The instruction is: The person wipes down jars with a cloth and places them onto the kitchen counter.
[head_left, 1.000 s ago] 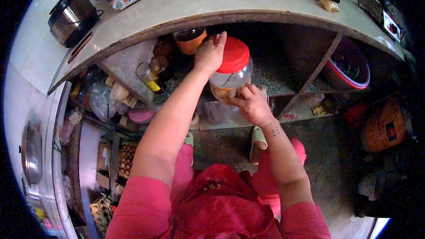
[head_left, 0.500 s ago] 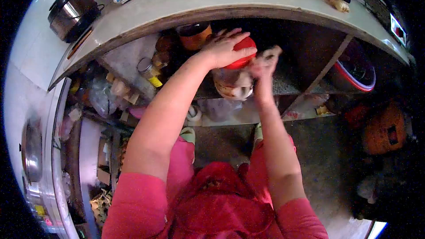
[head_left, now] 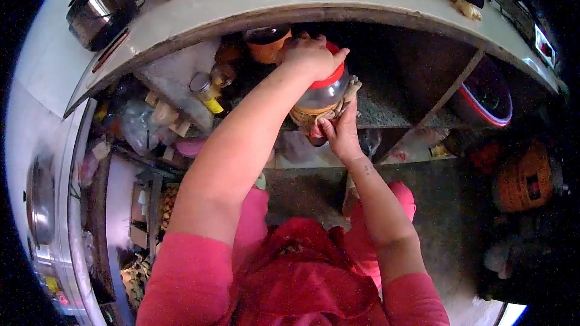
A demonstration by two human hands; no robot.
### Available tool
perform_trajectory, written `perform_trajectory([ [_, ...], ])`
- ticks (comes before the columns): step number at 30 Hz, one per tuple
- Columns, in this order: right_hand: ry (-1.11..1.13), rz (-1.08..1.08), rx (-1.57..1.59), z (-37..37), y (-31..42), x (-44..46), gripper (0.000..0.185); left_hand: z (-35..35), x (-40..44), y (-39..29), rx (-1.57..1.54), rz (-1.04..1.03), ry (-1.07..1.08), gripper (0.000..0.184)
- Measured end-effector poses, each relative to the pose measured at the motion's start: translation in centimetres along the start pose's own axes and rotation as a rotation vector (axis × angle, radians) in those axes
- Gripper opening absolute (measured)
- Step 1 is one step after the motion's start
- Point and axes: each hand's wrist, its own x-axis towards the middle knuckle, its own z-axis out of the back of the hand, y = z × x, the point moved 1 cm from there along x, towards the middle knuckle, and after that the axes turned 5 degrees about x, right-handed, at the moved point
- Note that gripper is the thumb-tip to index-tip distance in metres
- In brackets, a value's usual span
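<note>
A clear jar (head_left: 328,94) with a red lid (head_left: 334,73) stands tilted at the front of the shelf under the counter. My left hand (head_left: 307,60) is on top of it, its fingers curled over the far side of the lid. My right hand (head_left: 344,137) pinches a crumpled, light patterned cloth (head_left: 353,87) and presses it to the lower near side of the jar. Part of the cloth wraps around the jar's bottom. The jar's contents are mostly hidden. Just behind my left hand sits another jar with orange contents (head_left: 266,49).
A small jar with a yellow label (head_left: 206,92) stands left on the shelf. A purple-red basin (head_left: 488,108) sits in the right compartment, past a divider (head_left: 450,87). Overhead is the counter edge (head_left: 326,9), with a black cooker (head_left: 101,13) at its left.
The cloth in my right hand has moved from the jar's right side down around its lower near side. My left hand stays on the lid, its fingers now curled further over it.
</note>
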Motion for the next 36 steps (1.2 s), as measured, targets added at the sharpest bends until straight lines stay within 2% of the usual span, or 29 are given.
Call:
perform_trajectory([
  [3, -0.079, 0.143, -0.069, -0.5, 1.6, 0.4, 0.097, 0.9, 0.4, 0.5, 0.065, 0.014, 0.028, 0.096],
  [6, -0.078, 0.324, -0.301, -0.9, 3.1, 0.7, 0.092, 2.2, 0.7, 0.7, 0.130, -0.013, 0.108, 0.099],
  [7, -0.083, 0.477, -0.307, -0.9, 3.8, 0.9, 0.085, 2.4, 0.9, 0.8, 0.148, -0.027, 0.143, 0.099],
  [10, 0.006, 0.575, -0.402, -0.9, 3.7, 0.9, 0.085, 2.5, 1.1, 1.6, 0.105, 0.047, 0.078, 0.102],
  [13, -0.173, 0.460, -0.314, -1.5, 3.6, -0.1, 0.085, 2.3, 1.4, 2.3, 0.165, 0.105, 0.075, 0.096],
  [16, -0.016, 0.136, 0.031, 0.4, 4.3, 0.4, 0.087, 0.5, 2.9, 4.0, 0.185, 0.084, 0.004, 0.087],
  [17, 0.000, 0.110, -0.067, 0.5, 3.3, 0.1, 0.090, -0.3, 3.7, 4.5, 0.188, 0.067, -0.021, 0.084],
  [20, 0.002, 0.101, -0.029, 0.0, 1.8, -0.5, 0.094, -0.2, 3.5, 4.5, 0.160, 0.093, 0.016, 0.080],
  [23, -0.042, 0.066, -0.042, -1.0, 1.2, -0.8, 0.096, -0.6, 2.3, 4.3, -0.014, 0.020, -0.084, 0.072],
  [26, 0.003, 0.011, -0.075, -1.3, 1.4, -0.9, 0.093, -3.7, 4.8, 6.6, -0.067, -0.251, -0.085, 0.062],
  [29, 0.013, -0.007, -0.011, -1.0, 1.2, -0.2, 0.088, -1.3, 2.2, 5.6, -0.383, -0.163, -0.007, 0.063],
  [32, -0.027, 0.007, -0.007, -1.2, -0.2, 0.3, 0.088, -1.5, 1.8, 6.9, -0.683, -0.215, 0.077, 0.071],
  [33, 0.017, -0.099, 0.102, -1.0, -0.1, 0.7, 0.081, -1.2, 1.4, 7.2, -0.686, -0.255, 0.094, 0.073],
  [36, 0.015, -0.169, 0.282, -2.3, -3.7, 1.5, 0.074, -0.5, 0.3, 8.0, -0.609, -0.315, 0.087, 0.083],
])
